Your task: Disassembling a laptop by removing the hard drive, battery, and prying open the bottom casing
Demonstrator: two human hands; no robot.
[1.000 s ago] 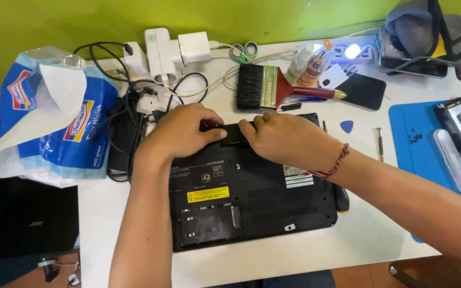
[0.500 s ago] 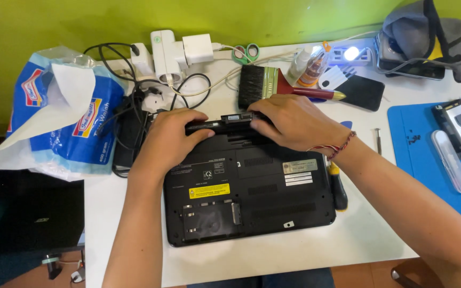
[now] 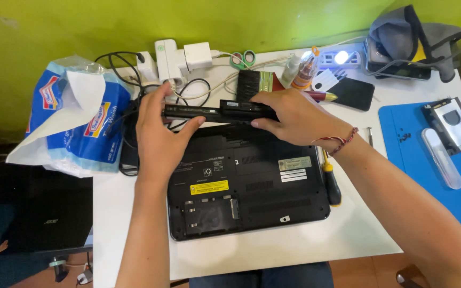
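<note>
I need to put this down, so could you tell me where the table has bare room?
Bare white table runs along the near edge below the laptop, and between screwdriver and blue mat. The far edge is crowded.

A screwdriver [image 3: 331, 181] lies right of the laptop [image 3: 246, 186]; cables [image 3: 188, 88] lie behind it.
</note>
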